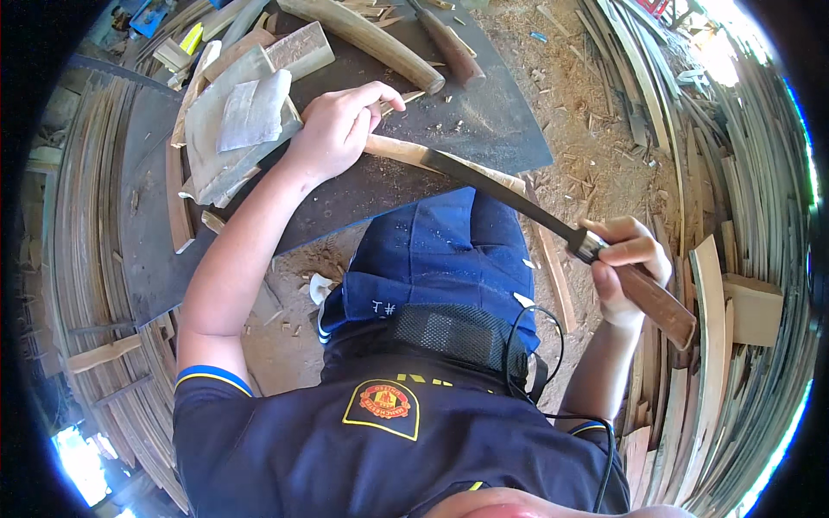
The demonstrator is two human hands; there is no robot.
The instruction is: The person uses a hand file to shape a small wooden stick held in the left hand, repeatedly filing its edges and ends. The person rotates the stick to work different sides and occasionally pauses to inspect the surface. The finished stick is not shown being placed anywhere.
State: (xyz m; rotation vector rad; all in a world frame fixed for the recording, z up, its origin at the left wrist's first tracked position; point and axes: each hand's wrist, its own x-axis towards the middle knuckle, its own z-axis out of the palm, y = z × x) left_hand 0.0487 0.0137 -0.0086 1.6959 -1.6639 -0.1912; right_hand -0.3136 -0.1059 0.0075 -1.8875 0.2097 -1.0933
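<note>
My right hand (635, 259) is closed round a long chisel near its metal collar. The chisel's wooden handle (663, 309) sticks out below the hand, toward the lower right. Its narrow dark blade (509, 197) slants up and left, the tip over a pale wooden strip (397, 150). My left hand (338, 129) is closed round the strip's left end, its index finger bent over toward the right. That strip lies along the near edge of a dark work board (337, 211), above my lap. Whether the blade touches the wood I cannot tell.
Left of my left hand is a wooden block with a folded grey cloth (253, 110). Beyond lie a thick curved wooden piece (371, 39) and a dark wooden handle (453, 50). Long wood strips (730, 155) pile up at both sides. Shavings litter the floor; a black cable (561, 345) hangs near my waist.
</note>
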